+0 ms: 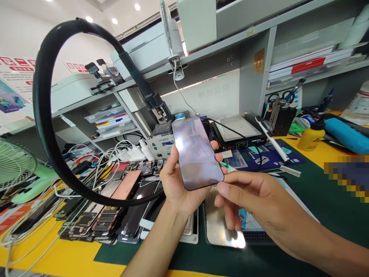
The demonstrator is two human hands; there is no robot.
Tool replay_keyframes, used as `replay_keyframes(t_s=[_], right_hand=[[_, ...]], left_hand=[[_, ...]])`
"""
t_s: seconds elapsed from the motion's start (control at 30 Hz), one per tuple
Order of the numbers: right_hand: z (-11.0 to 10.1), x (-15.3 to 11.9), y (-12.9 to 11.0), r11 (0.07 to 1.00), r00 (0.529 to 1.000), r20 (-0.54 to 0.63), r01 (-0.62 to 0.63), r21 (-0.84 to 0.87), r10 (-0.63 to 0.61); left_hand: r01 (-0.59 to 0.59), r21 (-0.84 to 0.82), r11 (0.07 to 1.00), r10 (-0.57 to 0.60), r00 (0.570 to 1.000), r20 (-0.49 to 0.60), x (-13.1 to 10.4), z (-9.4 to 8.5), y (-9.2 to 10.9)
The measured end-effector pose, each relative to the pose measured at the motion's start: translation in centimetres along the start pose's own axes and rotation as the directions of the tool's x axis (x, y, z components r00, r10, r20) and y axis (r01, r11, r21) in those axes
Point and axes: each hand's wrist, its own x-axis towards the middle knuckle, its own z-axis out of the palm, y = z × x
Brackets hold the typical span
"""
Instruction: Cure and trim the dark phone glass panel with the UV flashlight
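Observation:
A phone screen panel [197, 154], dark-edged and glossy, is held tilted up in my left hand [180, 192], the thumb at its left edge and fingertips showing at its right edge. My right hand [259, 204] is at the panel's lower right corner, thumb and index finger pinched together there; whether something thin lies between them is too small to tell. Below the hands, a shiny phone-shaped plate [225, 236] lies on a dark perforated base, partly hidden by my right fingers.
Stacks of phone parts [106, 223] and white cables fill the left side. A thick black hose [43, 104] arches over them. Behind stand a heating plate device [235, 129] and shelves. A yellow bottle [311, 136] and a tool holder [281, 115] are at the right.

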Motion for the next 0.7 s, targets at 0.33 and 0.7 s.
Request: replay_keyframes(t_s=[0.33, 0.7], right_hand=[[-0.33, 0.03, 0.02, 0.999, 1.000, 0.023, -0.001, 0.053, 0.000], [-0.20, 0.06, -0.17, 0.998, 0.999, 0.034, 0.011, 0.057, -0.013]], left_hand=[[-0.023, 0.021, 1.000, 0.023, 1.000, -0.011, 0.03, 0.05, -0.10], [-0.023, -0.013, 1.000, 0.022, 0.999, -0.045, -0.03, 0.59, -0.19]])
